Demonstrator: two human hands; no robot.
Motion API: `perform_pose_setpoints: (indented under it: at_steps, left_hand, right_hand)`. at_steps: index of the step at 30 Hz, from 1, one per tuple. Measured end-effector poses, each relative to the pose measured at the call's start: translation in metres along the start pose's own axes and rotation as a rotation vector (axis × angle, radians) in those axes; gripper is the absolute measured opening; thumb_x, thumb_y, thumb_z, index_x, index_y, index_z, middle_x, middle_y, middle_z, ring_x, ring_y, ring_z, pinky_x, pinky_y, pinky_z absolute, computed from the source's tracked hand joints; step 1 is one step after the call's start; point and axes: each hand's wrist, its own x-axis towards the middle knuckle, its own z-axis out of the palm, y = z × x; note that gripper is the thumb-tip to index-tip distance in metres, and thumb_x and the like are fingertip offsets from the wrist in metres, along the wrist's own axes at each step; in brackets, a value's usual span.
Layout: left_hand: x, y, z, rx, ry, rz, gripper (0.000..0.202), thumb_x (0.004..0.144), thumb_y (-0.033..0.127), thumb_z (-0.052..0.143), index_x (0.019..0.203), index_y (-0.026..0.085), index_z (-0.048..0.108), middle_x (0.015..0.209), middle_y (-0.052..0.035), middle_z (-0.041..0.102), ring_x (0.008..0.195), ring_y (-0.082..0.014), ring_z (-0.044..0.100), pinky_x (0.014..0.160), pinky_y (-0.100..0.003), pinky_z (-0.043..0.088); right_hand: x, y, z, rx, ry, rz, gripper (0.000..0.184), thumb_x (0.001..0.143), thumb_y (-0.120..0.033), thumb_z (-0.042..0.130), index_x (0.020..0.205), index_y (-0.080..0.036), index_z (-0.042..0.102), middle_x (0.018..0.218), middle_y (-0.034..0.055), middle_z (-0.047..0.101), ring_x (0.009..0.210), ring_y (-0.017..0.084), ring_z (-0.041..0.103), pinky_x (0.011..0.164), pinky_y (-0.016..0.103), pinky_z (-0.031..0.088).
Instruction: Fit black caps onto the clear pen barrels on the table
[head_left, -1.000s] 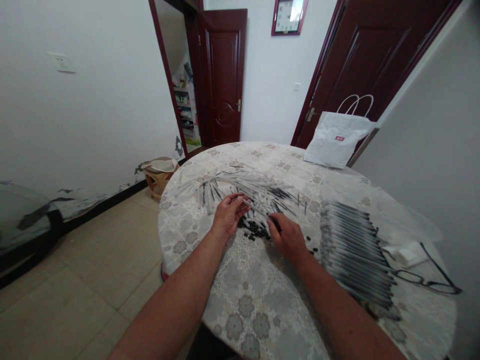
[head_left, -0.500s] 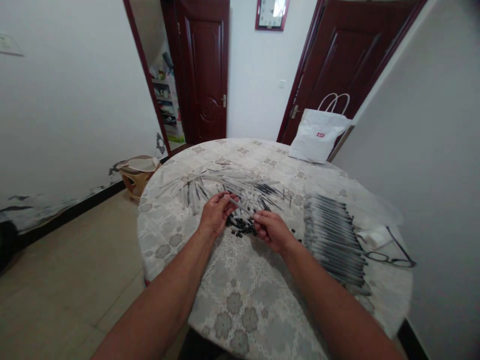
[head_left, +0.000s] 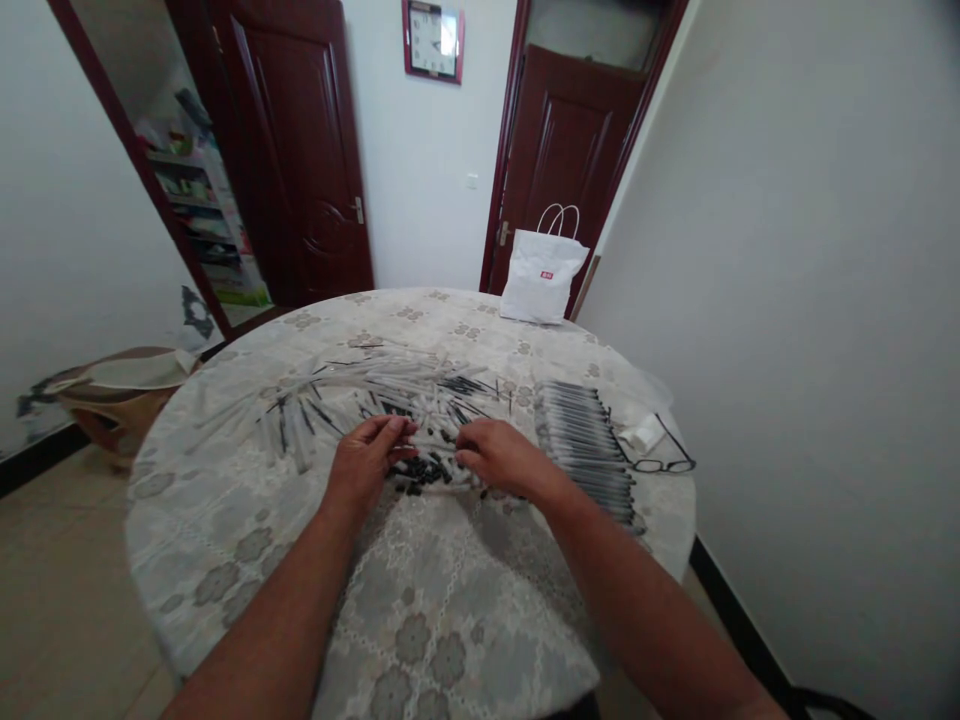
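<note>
My left hand point(head_left: 369, 452) is over the pile with thumb and fingertips pinched together; whatever sits between them is too small to make out. To its right, my right hand point(head_left: 495, 455) has its fingers curled down at the pile's near edge, and its fingertips are partly hidden. Small black caps point(head_left: 420, 470) lie heaped between and below the hands. Behind them spread loose whitish pen barrels point(head_left: 375, 375) and thin black-tipped refills point(head_left: 461, 385). A neat row of pens point(head_left: 581, 440) with dark ends lies right of my right hand.
A patterned cloth covers the round table point(head_left: 405, 600). Eyeglasses point(head_left: 664, 465) and a white roll-like item point(head_left: 643, 434) lie at the right. A white paper bag point(head_left: 544, 280) stands at the far edge. Left of the table is a brown stool-like object point(head_left: 127, 400).
The view has swung to the right, so the table shows further left. Earlier both hands held a pen barrel between them; now they are apart, the right one lowered to the pile.
</note>
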Motion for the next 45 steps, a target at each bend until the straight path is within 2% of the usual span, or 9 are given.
perform_pose_setpoints:
  at_steps: [3, 9, 13, 18, 26, 32, 36, 40, 45]
  left_hand:
    - [0.003, 0.001, -0.005, 0.068, 0.126, 0.025, 0.037, 0.076, 0.047, 0.078, 0.092, 0.015, 0.071, 0.090, -0.0092, 0.075, 0.073, -0.0185, 0.069, 0.065, -0.033, 0.062]
    - [0.008, 0.002, -0.015, 0.284, 0.226, 0.117, 0.036, 0.081, 0.049, 0.070, 0.092, 0.015, 0.073, 0.090, -0.0090, 0.074, 0.067, -0.0165, 0.066, 0.054, -0.026, 0.056]
    - [0.010, 0.001, -0.018, 0.340, 0.251, 0.128, 0.035, 0.083, 0.048, 0.067, 0.092, 0.015, 0.073, 0.089, -0.0087, 0.075, 0.066, -0.0162, 0.066, 0.052, -0.024, 0.054]
    - [0.012, -0.002, -0.022, 0.314, 0.295, 0.131, 0.034, 0.082, 0.049, 0.067, 0.091, 0.016, 0.072, 0.088, -0.0077, 0.074, 0.066, -0.0164, 0.066, 0.051, -0.024, 0.054]
    - [0.017, 0.000, -0.027, 0.161, 0.434, 0.170, 0.031, 0.079, 0.045, 0.066, 0.088, 0.016, 0.069, 0.088, -0.0069, 0.072, 0.063, -0.0138, 0.062, 0.048, -0.023, 0.052]
    - [0.018, -0.001, -0.025, 0.059, 0.451, 0.123, 0.029, 0.078, 0.044, 0.065, 0.087, 0.016, 0.066, 0.086, -0.0058, 0.071, 0.058, -0.0110, 0.058, 0.046, -0.021, 0.048]
    - [0.017, -0.007, -0.025, 0.065, 0.420, 0.125, 0.029, 0.079, 0.044, 0.066, 0.087, 0.016, 0.066, 0.085, -0.0054, 0.071, 0.058, -0.0109, 0.057, 0.045, -0.020, 0.046]
    - [0.017, -0.011, -0.025, 0.077, 0.384, 0.135, 0.030, 0.080, 0.045, 0.065, 0.088, 0.016, 0.066, 0.085, -0.0051, 0.070, 0.058, -0.0113, 0.058, 0.044, -0.020, 0.045]
    - [0.016, -0.007, -0.023, 0.075, 0.379, 0.132, 0.028, 0.080, 0.044, 0.065, 0.087, 0.017, 0.066, 0.084, -0.0047, 0.071, 0.058, -0.0114, 0.057, 0.044, -0.020, 0.043]
  right_hand:
    - [-0.008, 0.036, -0.030, -0.229, 0.023, 0.104, 0.018, 0.096, -0.028, 0.060, 0.102, -0.018, 0.075, 0.103, 0.0095, 0.072, 0.099, 0.020, 0.063, 0.087, 0.026, 0.041]
    - [-0.019, 0.137, -0.077, -0.564, 0.103, 0.542, 0.032, 0.098, -0.027, 0.051, 0.119, -0.019, 0.074, 0.119, 0.0144, 0.070, 0.112, 0.024, 0.062, 0.095, 0.029, 0.043]
    - [-0.020, 0.176, -0.080, -0.597, 0.086, 0.636, 0.032, 0.096, -0.024, 0.052, 0.115, -0.018, 0.077, 0.116, 0.0155, 0.072, 0.110, 0.026, 0.064, 0.091, 0.030, 0.046]
    - [-0.018, 0.190, -0.070, -0.614, 0.087, 0.674, 0.034, 0.098, -0.024, 0.049, 0.118, -0.021, 0.076, 0.120, 0.0156, 0.071, 0.115, 0.026, 0.063, 0.091, 0.031, 0.046]
    - [-0.015, 0.171, -0.066, -0.598, 0.091, 0.642, 0.038, 0.100, -0.019, 0.046, 0.127, -0.014, 0.071, 0.123, 0.0191, 0.070, 0.115, 0.024, 0.065, 0.095, 0.029, 0.043]
    - [-0.005, 0.076, -0.026, -0.407, 0.015, 0.286, 0.031, 0.100, -0.028, 0.050, 0.120, -0.020, 0.072, 0.118, 0.0118, 0.074, 0.110, 0.023, 0.067, 0.093, 0.027, 0.043]
    - [0.005, 0.033, 0.013, -0.410, -0.057, 0.280, 0.027, 0.099, -0.029, 0.052, 0.116, -0.020, 0.072, 0.112, 0.0125, 0.075, 0.106, 0.024, 0.068, 0.088, 0.029, 0.045]
    - [0.017, 0.036, 0.040, -0.460, -0.040, 0.448, 0.028, 0.099, -0.021, 0.049, 0.115, -0.014, 0.070, 0.112, 0.0172, 0.073, 0.106, 0.026, 0.069, 0.086, 0.030, 0.046]
    - [0.022, 0.052, 0.056, -0.458, -0.069, 0.495, 0.029, 0.099, -0.020, 0.046, 0.111, -0.011, 0.071, 0.111, 0.0201, 0.073, 0.106, 0.025, 0.070, 0.087, 0.030, 0.046]
